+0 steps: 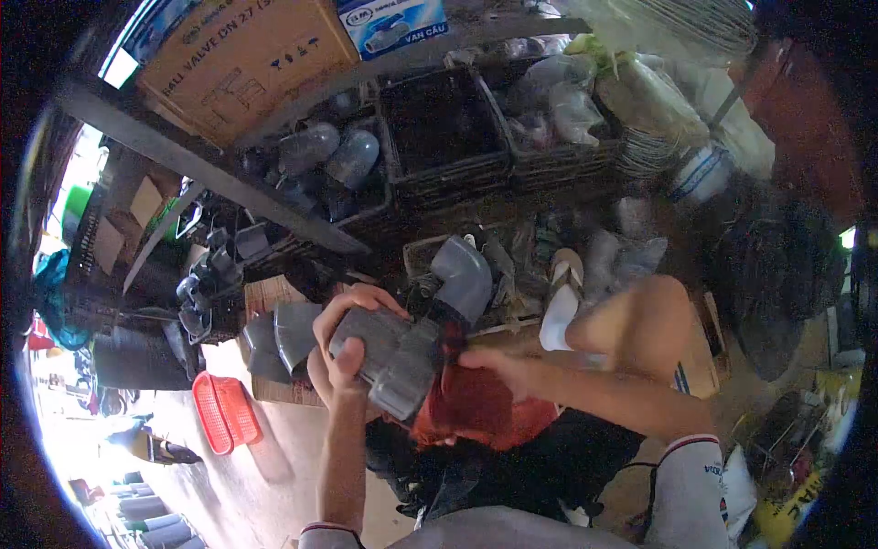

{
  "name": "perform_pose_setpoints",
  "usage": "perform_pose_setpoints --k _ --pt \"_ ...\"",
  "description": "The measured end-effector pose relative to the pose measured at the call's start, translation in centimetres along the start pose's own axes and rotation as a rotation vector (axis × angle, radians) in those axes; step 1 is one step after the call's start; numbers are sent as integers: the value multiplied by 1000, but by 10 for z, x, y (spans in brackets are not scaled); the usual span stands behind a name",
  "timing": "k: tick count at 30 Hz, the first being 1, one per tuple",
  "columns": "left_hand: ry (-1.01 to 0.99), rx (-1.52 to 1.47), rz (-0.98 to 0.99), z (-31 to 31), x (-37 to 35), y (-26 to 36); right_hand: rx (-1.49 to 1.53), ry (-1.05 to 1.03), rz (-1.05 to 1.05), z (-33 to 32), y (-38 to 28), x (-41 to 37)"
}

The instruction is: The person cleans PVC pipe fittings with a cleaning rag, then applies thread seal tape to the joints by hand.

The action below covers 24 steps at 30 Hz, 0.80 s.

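Note:
My left hand is wrapped round a large grey plastic pipe fitting, with the thumb across its near side. The fitting is held over my lap, its right end close to my right hand. A red cloth hangs below the right hand's closed fingers, and a dark red fold of it touches the fitting's end. Just beyond my hands is a grey pipe elbow. More grey elbows lie on cardboard to the left of my left hand.
A red plastic basket sits on the floor at left. Black crates and a crate of grey fittings stand ahead, under a metal bar. A cardboard box is above. My sandalled foot is at the right.

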State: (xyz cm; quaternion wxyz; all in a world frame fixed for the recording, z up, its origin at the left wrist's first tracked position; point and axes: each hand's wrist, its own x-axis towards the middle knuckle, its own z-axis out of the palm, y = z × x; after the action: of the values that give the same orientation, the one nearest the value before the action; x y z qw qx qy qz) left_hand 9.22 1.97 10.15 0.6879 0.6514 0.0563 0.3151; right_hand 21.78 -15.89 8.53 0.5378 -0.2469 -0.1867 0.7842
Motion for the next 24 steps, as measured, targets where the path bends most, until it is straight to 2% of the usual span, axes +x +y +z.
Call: perform_pose_setpoints --k 1,3,4,5,6,8,11,12,14,16,18,19,21,24 --pt "-47 -40 -36 -8 0 -8 198 -39 51 -1 8 -1" --pt "-32 34 -69 -16 4 -18 -63 15 -180 -12 27 4" --pt "-20 68 -91 -14 7 -17 -517 113 -458 -19 38 10" --pt "-58 172 -86 -14 10 -10 -780 198 -483 -28 42 11" --pt "-2 257 -177 -8 12 -3 -1040 293 -496 -31 40 13" --pt "105 430 -360 2 13 5 -1136 433 -15 -21 -3 16" --pt "287 337 -439 4 5 -1 -1267 434 -55 -20 -10 14" --pt "337 313 -445 6 4 -3 -1167 413 -12 -19 -11 13" --pt "279 116 -321 5 2 -10 -980 370 78 -21 -12 10" --pt "254 -155 -226 7 -2 -17 -297 156 32 -21 -1 8" --pt "253 -505 -139 20 0 -26 -75 52 -116 -34 31 10" --pt "289 -626 -131 27 1 -28 -193 56 -231 -59 66 16" --pt "375 -862 -116 36 -1 -29 -198 54 -250 -57 75 18" --pt "305 -804 -70 30 -2 -37 127 50 2 -37 50 16"
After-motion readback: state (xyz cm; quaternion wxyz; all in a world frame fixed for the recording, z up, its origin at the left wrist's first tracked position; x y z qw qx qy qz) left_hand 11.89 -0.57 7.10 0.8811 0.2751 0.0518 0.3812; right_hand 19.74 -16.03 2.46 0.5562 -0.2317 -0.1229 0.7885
